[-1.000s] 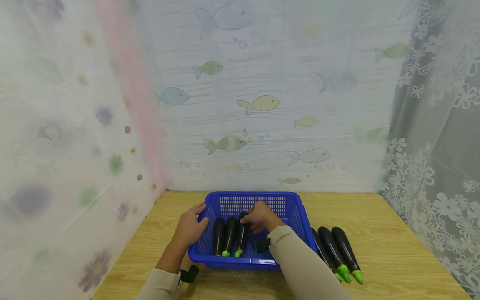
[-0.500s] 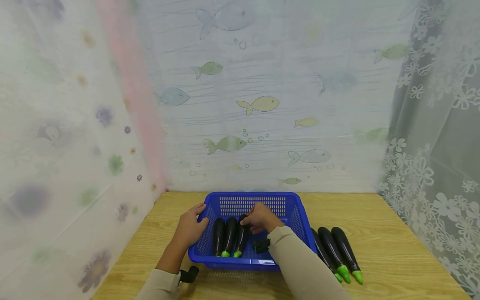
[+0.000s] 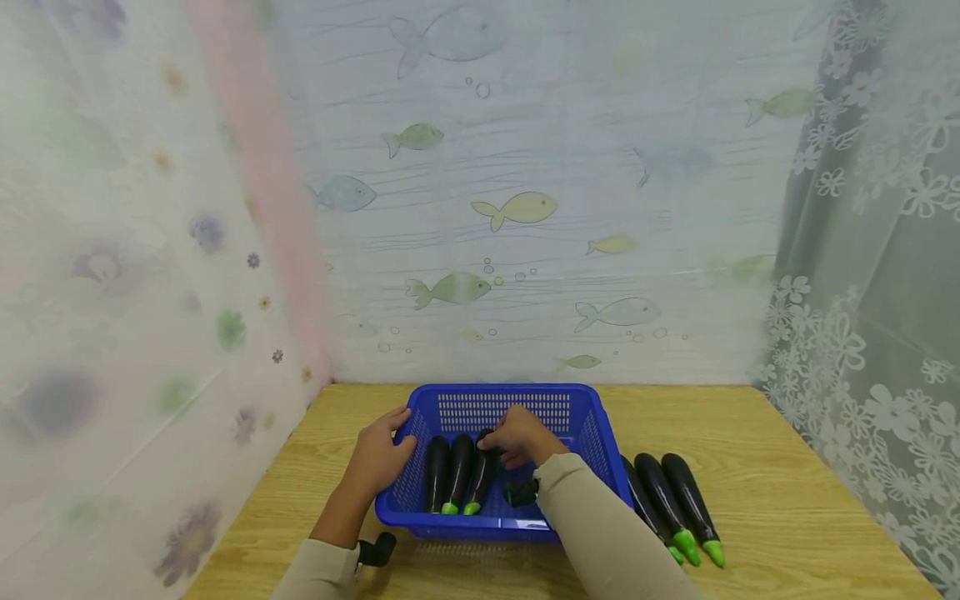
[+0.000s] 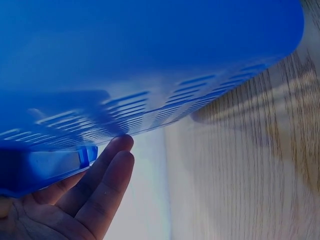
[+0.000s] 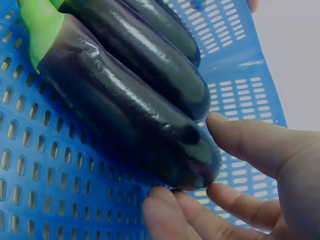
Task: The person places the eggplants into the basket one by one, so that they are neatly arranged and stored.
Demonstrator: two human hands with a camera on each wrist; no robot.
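Three dark purple eggplants with green stem ends lie side by side at the left of a blue perforated basket (image 3: 517,523). My right hand (image 3: 522,435) reaches into the basket and holds the rounded far end of the rightmost eggplant (image 3: 480,485). In the right wrist view, the thumb is on the upper side of that eggplant (image 5: 125,105) and the fingers (image 5: 165,212) are low at its tip. My left hand (image 3: 381,454) grips the basket's left rim. Its fingers (image 4: 102,197) lie along the outside under the rim in the left wrist view.
Several more eggplants (image 3: 686,500) lie on the wooden table (image 3: 795,500) just right of the basket, one partly hidden by the basket and right sleeve. A curtain (image 3: 525,333) with printed fish hangs behind the table, with other curtains at both sides.
The held eggplant's green stem end has shifted slightly left, toward the middle eggplant. My right hand stays nearly in place on it, and the left hand still grips the rim.
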